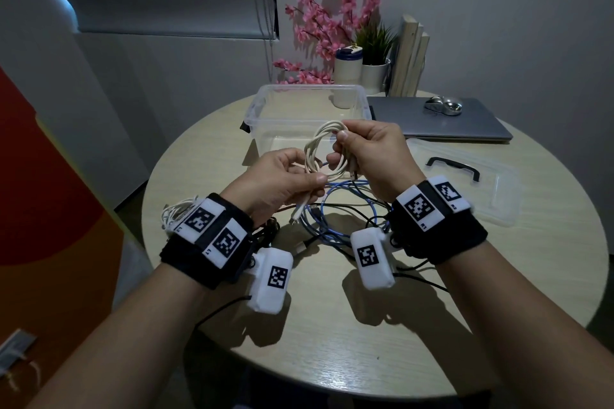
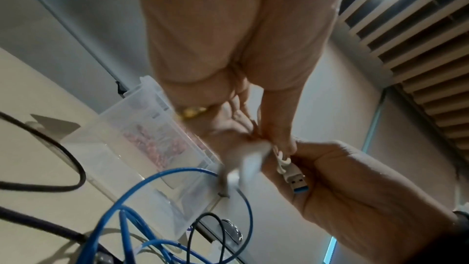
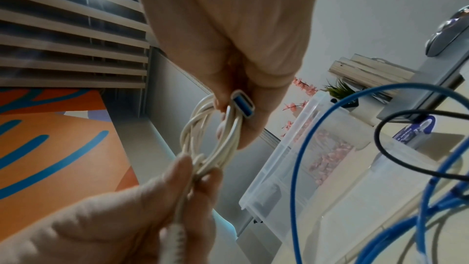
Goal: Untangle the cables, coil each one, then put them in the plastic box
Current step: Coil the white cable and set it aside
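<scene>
Cream-white cable [image 1: 320,151] between the hands, its plug [image 3: 243,105] blue inside; blue cable [image 1: 335,209] and black cable [image 1: 345,206] beneath them; clear plastic box [image 1: 265,103] beyond; black-and-white square-patterned wrist markers [image 1: 417,207].

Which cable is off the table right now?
The cream-white USB cable, coiled and held by left hand and right hand. Blue cable and black cable lie tangled on the table.

The white cable [image 1: 319,153] has a smooth, slightly glossy rubbery jacket; its plug [image 3: 243,105] looks like metal framing a blue plastic tongue. The plastic box [image 1: 307,109] is clear and glossy. The table [image 1: 332,325] shows pale matt wood grain. The blue cable [image 1: 335,209] seems matt, though blurred. The wrist bands [image 1: 206,256] are black cloth.
</scene>
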